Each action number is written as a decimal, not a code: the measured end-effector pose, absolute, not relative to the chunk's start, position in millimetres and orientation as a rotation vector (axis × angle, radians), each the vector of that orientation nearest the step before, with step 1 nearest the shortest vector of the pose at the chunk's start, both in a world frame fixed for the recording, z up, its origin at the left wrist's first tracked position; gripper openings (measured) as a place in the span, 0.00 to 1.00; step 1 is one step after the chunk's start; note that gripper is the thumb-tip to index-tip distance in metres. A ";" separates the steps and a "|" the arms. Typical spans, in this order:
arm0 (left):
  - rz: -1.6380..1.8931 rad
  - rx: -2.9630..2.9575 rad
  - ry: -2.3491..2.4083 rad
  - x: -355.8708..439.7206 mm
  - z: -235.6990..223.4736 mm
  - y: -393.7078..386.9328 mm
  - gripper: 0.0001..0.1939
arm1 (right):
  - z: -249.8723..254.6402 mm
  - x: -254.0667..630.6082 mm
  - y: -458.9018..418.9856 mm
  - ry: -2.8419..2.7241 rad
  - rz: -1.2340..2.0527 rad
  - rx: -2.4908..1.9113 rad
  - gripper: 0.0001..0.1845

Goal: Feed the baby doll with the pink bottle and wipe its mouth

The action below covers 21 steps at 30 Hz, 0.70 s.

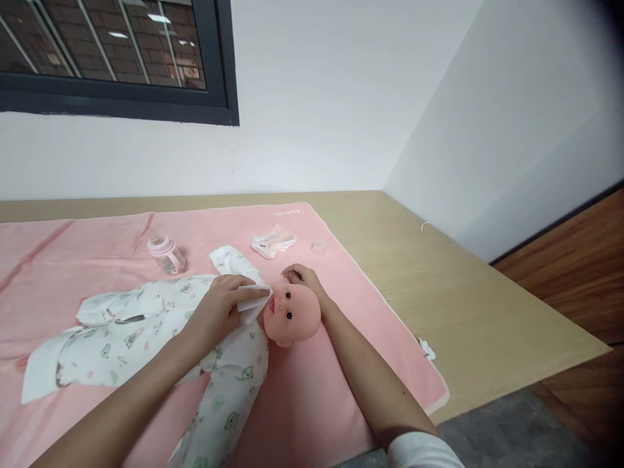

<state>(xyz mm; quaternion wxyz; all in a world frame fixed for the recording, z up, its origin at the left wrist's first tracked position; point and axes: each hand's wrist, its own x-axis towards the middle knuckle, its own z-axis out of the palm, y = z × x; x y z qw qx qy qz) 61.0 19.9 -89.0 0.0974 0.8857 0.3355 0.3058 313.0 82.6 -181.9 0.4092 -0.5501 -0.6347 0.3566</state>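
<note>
A baby doll (295,316) in a white printed outfit (160,311) lies on its back on a pink blanket (312,403), its bald head toward the right. My left hand (219,309) is closed on a white tissue (254,300), fingers pointing at the doll's mouth. One corner of the tissue is close to the doll's lips; whether it touches them I cannot tell. Beyond the doll's head, my right hand (303,276) rests by its far side with loosely bent fingers. Nothing shows in that hand, and the head hides part of it.
A pink-topped baby bottle (167,253) lies tilted on the blanket at the left. Behind the doll are a plastic packet (273,242) and a small clear cap (318,247). The wooden tabletop (419,279) ends at the right, and a white wall stands behind.
</note>
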 end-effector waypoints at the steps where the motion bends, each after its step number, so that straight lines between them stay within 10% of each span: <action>1: 0.913 2.608 0.983 61.4 -87.6 18.5 0.27 | -181.9 313.1 82.3 -1.601 0.896 -1.385 0.12; 21: 0.948 2.483 1.026 63.4 -81.7 12.1 0.27 | -177.3 315.0 83.1 -1.482 1.018 -1.288 0.12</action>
